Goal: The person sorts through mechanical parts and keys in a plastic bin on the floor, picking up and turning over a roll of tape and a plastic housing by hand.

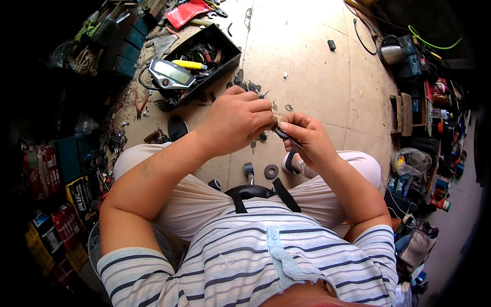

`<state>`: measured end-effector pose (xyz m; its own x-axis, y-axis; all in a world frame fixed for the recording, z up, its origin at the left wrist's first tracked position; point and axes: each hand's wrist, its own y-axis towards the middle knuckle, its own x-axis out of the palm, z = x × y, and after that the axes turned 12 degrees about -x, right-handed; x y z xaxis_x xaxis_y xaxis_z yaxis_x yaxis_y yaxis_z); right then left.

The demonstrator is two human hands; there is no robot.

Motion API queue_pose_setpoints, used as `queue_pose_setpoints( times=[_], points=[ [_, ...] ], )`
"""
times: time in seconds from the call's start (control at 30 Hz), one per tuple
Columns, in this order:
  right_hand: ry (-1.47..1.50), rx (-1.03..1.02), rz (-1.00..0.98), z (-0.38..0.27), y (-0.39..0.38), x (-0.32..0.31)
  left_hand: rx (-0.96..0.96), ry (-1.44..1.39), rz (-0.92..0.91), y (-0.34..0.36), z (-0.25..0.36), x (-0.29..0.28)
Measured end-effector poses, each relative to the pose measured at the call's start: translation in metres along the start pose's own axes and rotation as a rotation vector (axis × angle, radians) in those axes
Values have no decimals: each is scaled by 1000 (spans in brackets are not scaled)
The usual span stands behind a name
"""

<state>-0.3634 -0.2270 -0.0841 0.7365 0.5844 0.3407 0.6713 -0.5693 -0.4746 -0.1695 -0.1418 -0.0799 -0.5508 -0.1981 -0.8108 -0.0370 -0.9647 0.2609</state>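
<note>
Both my hands meet above the floor between my bent knees. My left hand (238,120) has its fingers curled closed, with thin metal bits (275,109) at its fingertips that look like keys or a ring. My right hand (309,137) pinches a small black-headed piece (282,133), apparently a key. The fingertips nearly touch, and the left fingers hide part of what is between them. On the floor beneath lie a loose key (253,145), several dark keys (247,86) beyond my left hand, and a small metal ring (289,107).
A black toolbox (232,60) filled with tools stands at the far left, a digital gauge (171,73) on its edge. Red-handled pliers (139,106) lie left of it. A round washer (271,171) and a caster (249,169) are near me. Crowded shelves (417,107) line the right.
</note>
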Motion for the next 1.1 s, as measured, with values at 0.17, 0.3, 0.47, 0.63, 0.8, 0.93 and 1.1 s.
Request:
queue_pose_setpoints(
  times=[0.17, 0.3, 0.47, 0.63, 0.8, 0.93, 1.1],
  points=[
    [140, 16, -1, 0, 0, -5, -208, -256, 48, -11, 4, 20],
    [178, 5, -40, 2, 1, -9, -516, -677, 4, -14, 18, 25],
    [159, -43, -126, -2, 3, -14, -760, -968, -151, -10, 19, 20],
    [144, -120, -214, 2, 6, -14, -869, -1163, -218, -12, 12, 19],
    [129, -156, -262, 3, 10, -10, -916, -1236, -319, -13, 9, 10],
    [73, -182, -271, 5, 11, -7, -971, -1344, -350, -14, 6, 3],
    [44, -180, -310, 4, 11, -5, -1129, -1444, -384, -12, 4, 3]
  ],
)
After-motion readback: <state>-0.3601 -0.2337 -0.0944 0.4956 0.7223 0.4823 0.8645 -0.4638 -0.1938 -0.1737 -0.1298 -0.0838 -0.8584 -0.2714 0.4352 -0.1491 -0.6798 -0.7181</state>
